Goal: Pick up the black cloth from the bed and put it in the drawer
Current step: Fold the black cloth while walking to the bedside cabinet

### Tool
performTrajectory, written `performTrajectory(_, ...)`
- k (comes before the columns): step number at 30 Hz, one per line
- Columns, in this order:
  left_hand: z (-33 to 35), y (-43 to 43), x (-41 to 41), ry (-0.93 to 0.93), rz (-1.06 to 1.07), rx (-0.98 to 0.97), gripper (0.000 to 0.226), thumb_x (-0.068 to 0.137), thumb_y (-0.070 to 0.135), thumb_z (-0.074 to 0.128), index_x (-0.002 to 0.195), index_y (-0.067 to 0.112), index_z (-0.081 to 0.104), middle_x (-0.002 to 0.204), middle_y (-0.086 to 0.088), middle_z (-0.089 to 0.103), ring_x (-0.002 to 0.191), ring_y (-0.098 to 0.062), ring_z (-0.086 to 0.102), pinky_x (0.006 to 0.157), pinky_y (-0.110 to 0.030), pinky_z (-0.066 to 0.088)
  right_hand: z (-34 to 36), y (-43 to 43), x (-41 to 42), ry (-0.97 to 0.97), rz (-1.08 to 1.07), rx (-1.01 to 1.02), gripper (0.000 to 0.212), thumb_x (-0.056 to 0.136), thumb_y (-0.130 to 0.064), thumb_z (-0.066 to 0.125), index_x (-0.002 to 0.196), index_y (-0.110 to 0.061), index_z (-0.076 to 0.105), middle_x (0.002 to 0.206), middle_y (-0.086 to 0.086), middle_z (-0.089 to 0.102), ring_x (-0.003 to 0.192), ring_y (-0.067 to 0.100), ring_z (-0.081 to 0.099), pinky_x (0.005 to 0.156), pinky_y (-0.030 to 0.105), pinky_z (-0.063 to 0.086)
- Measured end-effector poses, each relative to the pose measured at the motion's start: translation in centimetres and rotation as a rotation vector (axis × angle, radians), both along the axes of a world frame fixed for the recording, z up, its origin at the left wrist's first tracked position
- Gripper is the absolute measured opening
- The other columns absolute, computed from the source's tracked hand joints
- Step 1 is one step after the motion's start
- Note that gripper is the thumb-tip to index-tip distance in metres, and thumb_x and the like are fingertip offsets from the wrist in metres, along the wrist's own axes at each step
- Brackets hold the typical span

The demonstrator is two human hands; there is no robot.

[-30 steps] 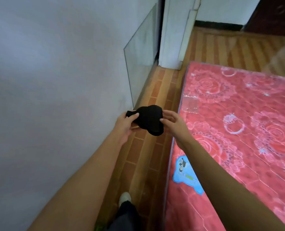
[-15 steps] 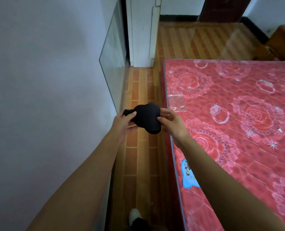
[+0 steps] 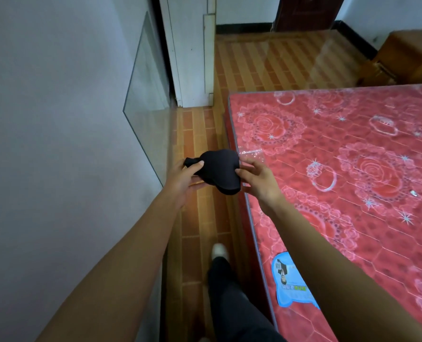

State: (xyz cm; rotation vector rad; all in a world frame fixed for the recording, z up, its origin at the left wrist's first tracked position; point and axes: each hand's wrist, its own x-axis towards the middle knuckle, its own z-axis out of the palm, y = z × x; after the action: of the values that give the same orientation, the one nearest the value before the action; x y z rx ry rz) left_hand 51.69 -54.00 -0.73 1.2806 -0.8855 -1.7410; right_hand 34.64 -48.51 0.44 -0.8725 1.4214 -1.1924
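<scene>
A bunched black cloth (image 3: 221,170) hangs in the air over the narrow strip of floor beside the bed (image 3: 340,169). My left hand (image 3: 184,180) grips its left end, thumb on top. My right hand (image 3: 259,180) pinches its right side with fingertips. The bed has a red rose-patterned mattress under clear plastic, to the right of my hands. No drawer shows that I can make out; a wooden piece of furniture (image 3: 407,58) stands at the far right beyond the bed.
A white wall fills the left side, with a glass pane (image 3: 148,99) leaning against it. Brick-patterned floor (image 3: 197,134) runs ahead to a white door frame (image 3: 192,58). My leg and white shoe (image 3: 219,253) are below. A dark door (image 3: 308,11) stands at the far end.
The view has turned right and moved forward along the bed; more of the room's far end and the wooden furniture show. Both hands keep hold of the cloth. My leg has stepped forward.
</scene>
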Motion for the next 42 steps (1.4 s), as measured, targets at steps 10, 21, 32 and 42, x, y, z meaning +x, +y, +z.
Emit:
performTrajectory(10,0.1,-16.9,-7.2,-0.034,-0.017,0.043,0.037,0.087,0.015,0.059,0.122,0.006,0.050,0.119,-0.014,0.059,0.088,-0.022,0.065,0.054,-0.024,0.056,-0.5,-16.9,-7.2,-0.046,-0.053,0.047,0.024,0.089,-0.007,0.054,0.111,-0.015,0.053,0.112,0.015,0.059,0.079,0.018,0.062,0.068,0.031,0.053)
performTrajectory(21,0.9,-33.6,-11.3,-0.057,-0.004,0.051,0.039,0.086,0.013,0.060,0.122,0.004,0.049,0.122,-0.016,0.057,0.102,-0.032,0.062,0.067,-0.032,0.055,0.9,-33.2,-11.1,-0.061,-0.042,0.074,0.029,0.089,-0.006,0.054,0.117,-0.012,0.051,0.118,0.018,0.059,0.093,0.027,0.063,0.072,0.033,0.056)
performTrajectory(32,0.4,-55.7,-12.8,-0.038,-0.088,-0.004,0.022,0.086,0.013,0.061,0.107,0.011,0.056,0.104,-0.006,0.063,0.092,-0.024,0.065,0.064,-0.032,0.058,0.4,-53.5,-11.8,-0.041,-0.153,0.045,0.029,0.088,-0.006,0.055,0.116,-0.012,0.052,0.120,0.021,0.056,0.097,0.032,0.061,0.076,0.043,0.055)
performTrajectory(42,1.0,-73.8,-15.3,-0.080,-0.209,0.014,0.012,0.085,0.012,0.062,0.097,0.015,0.059,0.100,-0.005,0.064,0.090,-0.024,0.066,0.067,-0.034,0.057,0.3,-69.6,-13.5,-0.064,-0.274,0.065,0.034,0.087,-0.009,0.058,0.120,-0.015,0.052,0.112,0.013,0.059,0.094,0.027,0.063,0.081,0.046,0.054)
